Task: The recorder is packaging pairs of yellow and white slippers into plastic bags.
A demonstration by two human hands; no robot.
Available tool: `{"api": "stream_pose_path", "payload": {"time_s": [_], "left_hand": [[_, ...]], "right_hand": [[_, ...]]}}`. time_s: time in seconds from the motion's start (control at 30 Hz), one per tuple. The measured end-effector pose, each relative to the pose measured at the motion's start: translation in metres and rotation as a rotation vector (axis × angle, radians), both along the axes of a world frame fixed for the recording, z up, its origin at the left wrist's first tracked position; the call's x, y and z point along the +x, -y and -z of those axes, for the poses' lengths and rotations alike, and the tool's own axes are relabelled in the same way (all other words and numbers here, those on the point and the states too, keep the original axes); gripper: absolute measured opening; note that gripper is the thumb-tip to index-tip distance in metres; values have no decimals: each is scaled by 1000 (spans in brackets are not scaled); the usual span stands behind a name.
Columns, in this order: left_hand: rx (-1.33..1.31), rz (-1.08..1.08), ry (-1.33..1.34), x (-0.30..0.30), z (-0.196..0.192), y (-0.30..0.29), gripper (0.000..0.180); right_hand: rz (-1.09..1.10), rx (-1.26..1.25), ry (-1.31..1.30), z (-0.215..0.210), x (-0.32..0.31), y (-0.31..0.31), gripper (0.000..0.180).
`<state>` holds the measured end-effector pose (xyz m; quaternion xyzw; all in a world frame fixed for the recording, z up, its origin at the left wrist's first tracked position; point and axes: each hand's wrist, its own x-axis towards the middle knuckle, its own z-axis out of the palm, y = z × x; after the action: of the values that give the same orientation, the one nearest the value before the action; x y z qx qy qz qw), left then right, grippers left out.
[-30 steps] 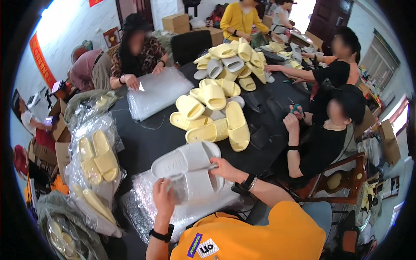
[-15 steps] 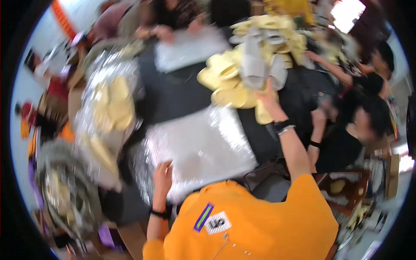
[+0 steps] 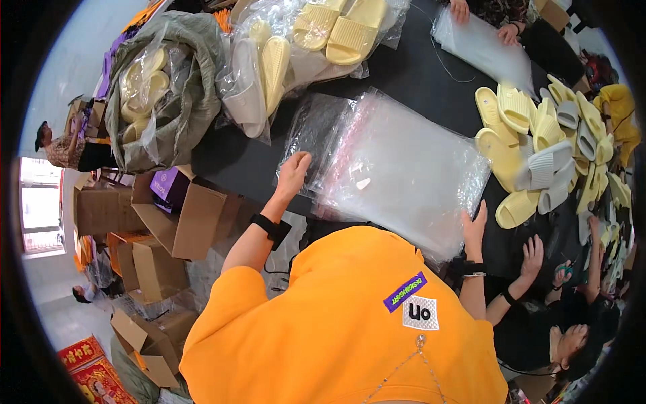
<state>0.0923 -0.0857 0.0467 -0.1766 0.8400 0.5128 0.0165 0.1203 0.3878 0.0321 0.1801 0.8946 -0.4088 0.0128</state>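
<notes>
A stack of clear plastic bags [image 3: 410, 161] lies on the black table, with a loose film flap [image 3: 306, 135] at its left side. My left hand [image 3: 295, 176] is at that flap, its fingers curled closed; whether film is pinched in them is hidden. At the stack's right edge, my right hand [image 3: 474, 232] has its thumb and fingers apart and holds nothing visible. Just beyond it lies a pale yellow slide sandal [image 3: 517, 209], the nearest of a heap of yellow and grey slides, including a grey slide [image 3: 538, 167].
Bagged slides [image 3: 353, 34] lie at the far left of the table, beside a grey-green sack [image 3: 202, 101] of yellow slides. Open cardboard boxes [image 3: 202, 222] stand on the left. A co-worker's hand [image 3: 531, 256] is close on my right; another person handles a second bag stack [image 3: 481, 47] across the table.
My view has swung left. My right hand has come away from the slides to the bag stack's right edge, without a slide. My left hand remains by the stack's left side.
</notes>
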Motion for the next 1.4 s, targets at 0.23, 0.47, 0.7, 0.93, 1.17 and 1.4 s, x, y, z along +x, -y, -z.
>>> {"api": "stream_pose_path", "payload": {"time_s": [0.23,0.47,0.7,0.93,1.17,1.4], "left_hand": [[-80,334,133,-7,46,-27,63],[-256,357,122,29,23,-52,73],[-117,391,33,12,52,-2,54],[-473,-258,54,-16,52,40,39],[-429,-186,-127,-36,13,43,37],[-1040,-408,-455,-98,-44,107,62]], "right_hand": [[-4,-69,129,20,-13,-2,74],[21,-180,102,6,-14,11,83],[-1,-116,93,13,-14,14,95],[-92,104,129,19,-18,17,99],[-26,-290,64,23,-18,7,95],[65,-224,51,5,-13,11,78]]}}
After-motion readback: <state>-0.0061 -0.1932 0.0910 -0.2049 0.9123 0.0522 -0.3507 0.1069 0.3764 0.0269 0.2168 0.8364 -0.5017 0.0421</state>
